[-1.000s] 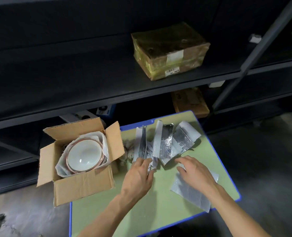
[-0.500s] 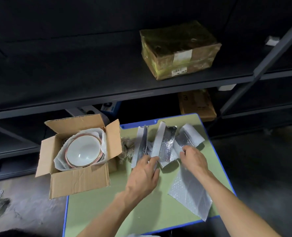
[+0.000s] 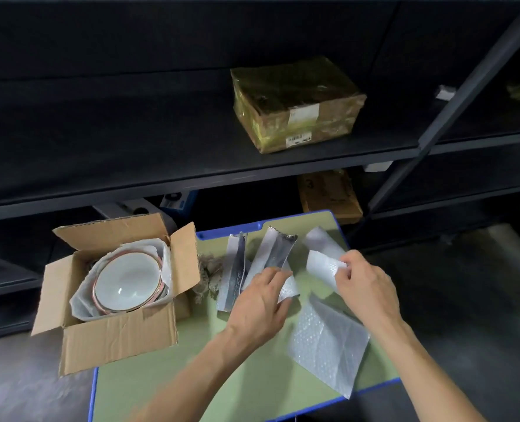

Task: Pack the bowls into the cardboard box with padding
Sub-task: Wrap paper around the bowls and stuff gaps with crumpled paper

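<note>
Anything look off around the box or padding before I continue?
The cardboard box sits mostly beyond the green table's left edge; what supports it is hidden. One foil padding strip has a ragged, torn top end. The bowls look intact, as does the white padding sheet the right hand pinches.
</note>
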Demonstrator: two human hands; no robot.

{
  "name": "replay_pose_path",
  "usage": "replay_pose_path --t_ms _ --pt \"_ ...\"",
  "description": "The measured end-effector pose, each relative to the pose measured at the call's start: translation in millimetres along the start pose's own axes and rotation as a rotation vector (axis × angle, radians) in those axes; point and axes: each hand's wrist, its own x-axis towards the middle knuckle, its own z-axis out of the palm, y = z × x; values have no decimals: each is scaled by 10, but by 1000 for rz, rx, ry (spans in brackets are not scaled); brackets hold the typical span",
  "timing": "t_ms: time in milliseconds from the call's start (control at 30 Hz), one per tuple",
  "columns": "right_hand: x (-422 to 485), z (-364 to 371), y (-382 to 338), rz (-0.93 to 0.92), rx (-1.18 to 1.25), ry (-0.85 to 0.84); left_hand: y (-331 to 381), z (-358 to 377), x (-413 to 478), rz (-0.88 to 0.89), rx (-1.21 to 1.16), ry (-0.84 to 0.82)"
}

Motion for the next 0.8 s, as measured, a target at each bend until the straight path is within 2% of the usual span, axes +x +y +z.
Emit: replay_pose_path --t_ms 67,200,333,400,500,600,800 --pt "-31 -50 -14 -5 114 -51 25 -16 57 56 -4 0" --pt "-54 -130 -144 -8 467 -254 57 -38 107 173 56 -19" --pt "-76 -126 -249 30 713 -442 90 -154 65 162 83 14" --pt "-92 -90 -279 0 697 -460 65 -238 30 163 111 30" --pt "-137 -53 -338 -159 575 -393 8 -361 -39 148 180 19" --pt "-185 -46 -438 -286 496 -454 -12 -452 -103 91 147 -11" --pt "-192 -28 -584 -297 450 -407 -28 -537 -243 94 116 -40"
